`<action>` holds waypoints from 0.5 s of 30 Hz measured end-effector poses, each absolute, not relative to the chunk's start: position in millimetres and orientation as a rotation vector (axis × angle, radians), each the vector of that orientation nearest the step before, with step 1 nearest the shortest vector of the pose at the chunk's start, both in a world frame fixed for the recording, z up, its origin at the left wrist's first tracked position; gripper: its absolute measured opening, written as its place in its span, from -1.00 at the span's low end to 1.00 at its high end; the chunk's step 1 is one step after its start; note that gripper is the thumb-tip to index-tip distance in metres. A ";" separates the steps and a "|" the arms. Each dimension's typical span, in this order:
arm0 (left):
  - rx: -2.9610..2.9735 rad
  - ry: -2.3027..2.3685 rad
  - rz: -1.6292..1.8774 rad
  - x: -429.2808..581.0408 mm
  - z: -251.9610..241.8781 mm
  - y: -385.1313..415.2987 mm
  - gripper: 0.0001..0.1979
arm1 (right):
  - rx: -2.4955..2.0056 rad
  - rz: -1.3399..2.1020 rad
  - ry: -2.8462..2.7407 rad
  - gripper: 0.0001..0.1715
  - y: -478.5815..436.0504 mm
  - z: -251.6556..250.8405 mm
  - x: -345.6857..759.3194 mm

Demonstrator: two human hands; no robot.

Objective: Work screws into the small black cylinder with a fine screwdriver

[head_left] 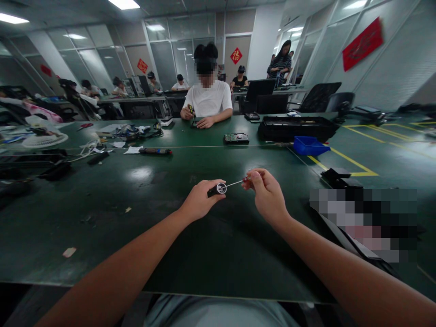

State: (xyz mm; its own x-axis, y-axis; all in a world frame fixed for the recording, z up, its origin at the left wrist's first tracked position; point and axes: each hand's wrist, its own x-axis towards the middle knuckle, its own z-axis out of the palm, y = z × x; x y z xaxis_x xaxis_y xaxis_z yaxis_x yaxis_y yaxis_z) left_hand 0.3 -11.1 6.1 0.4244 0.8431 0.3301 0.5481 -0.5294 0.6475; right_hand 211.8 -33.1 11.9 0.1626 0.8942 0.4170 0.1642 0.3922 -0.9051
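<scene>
Black tube (213,190) at near-centre of table (170,263), left hand (199,198) pinching it, right hand (267,194) pinching screwdriver (235,183) aimed into its open end; probably light, stiff, slightly slick, so grip mid-barrel.

Above the counter (190,263), a cylinder (213,191) sits in the left grip (198,200), a screwdriver (235,182) in the right grip (270,195), its tip at the cylinder's near end. Ahead lies a circuit board (236,138); beyond it, leftward, a co-worker (209,100) sits opposite. A bin (307,147) is farther right, before a long casing (274,133); cables (132,131) lie left.
</scene>
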 end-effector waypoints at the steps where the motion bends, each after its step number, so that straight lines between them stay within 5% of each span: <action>1: 2.237 1.180 0.895 0.2 6.1 -11.0 -0.61 | -1.076 0.676 -1.337 -0.69 -33.5 12.4 211.8; 15: 2.276 1.177 0.913 -0.9 0.9 -7.8 -0.59 | -1.327 0.343 -1.518 -0.57 -46.8 31.2 213.1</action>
State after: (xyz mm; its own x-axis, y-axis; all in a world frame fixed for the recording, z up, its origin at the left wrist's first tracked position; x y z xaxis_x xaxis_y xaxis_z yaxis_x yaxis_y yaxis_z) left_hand -0.9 -7.8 0.9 0.4268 0.8296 0.3601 0.5550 -0.5546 0.6200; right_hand 213.1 -46.8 31.2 0.1570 0.8506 0.5018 0.5525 0.3455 -0.7585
